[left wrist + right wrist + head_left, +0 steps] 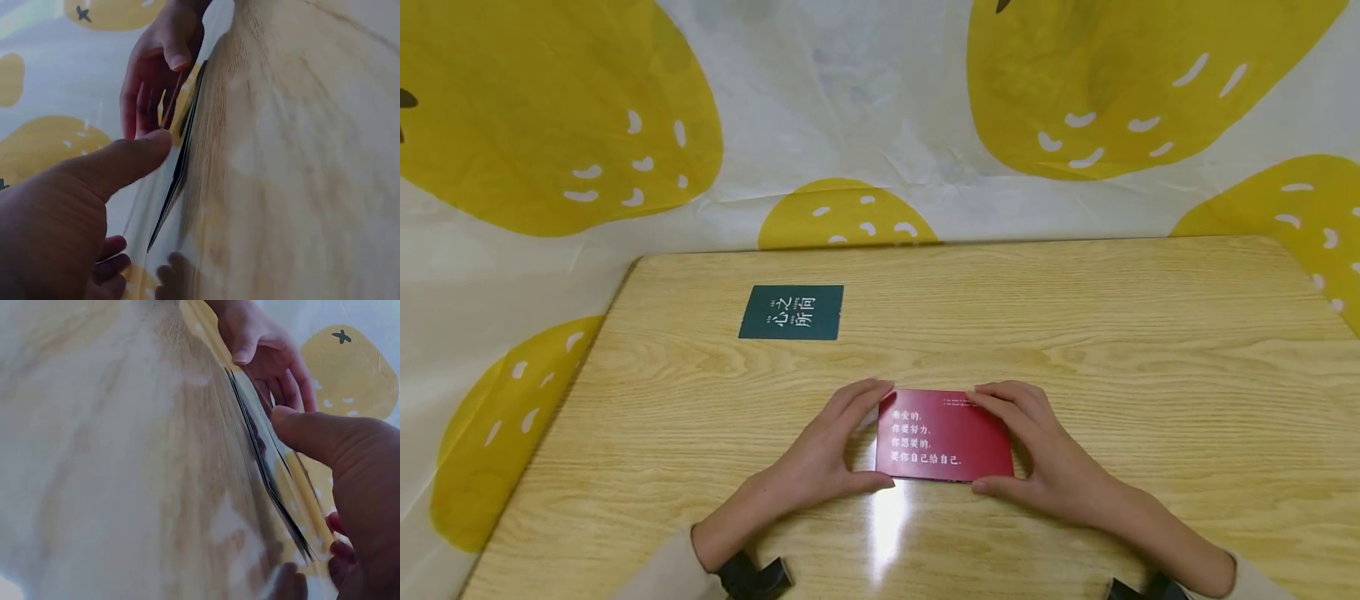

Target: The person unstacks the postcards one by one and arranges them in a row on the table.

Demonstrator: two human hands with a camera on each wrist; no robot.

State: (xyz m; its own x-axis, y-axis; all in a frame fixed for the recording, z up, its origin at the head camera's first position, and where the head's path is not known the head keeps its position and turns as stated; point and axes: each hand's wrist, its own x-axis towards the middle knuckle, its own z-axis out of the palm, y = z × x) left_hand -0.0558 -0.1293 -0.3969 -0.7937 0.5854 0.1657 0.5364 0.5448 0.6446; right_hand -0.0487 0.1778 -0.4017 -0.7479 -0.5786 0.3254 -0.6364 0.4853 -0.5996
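Note:
A red card (936,435) with several lines of white writing lies between my two hands near the front of the table. My left hand (820,450) pinches its left end, thumb on the near edge and fingers on the far edge. At the other end my right hand (1060,462) grips it the same way. Both wrist views show the card edge-on, a thin strip raised over a few dark cards (270,487) close to the tabletop. Much of these lower cards is hidden under the red one in the head view.
A dark green card (827,312) with white characters lies farther back on the left of the wooden table (1075,317). Behind and to the left hangs a white cloth (850,100) with big yellow fruit shapes. Black wrist straps (760,575) show at the front edge.

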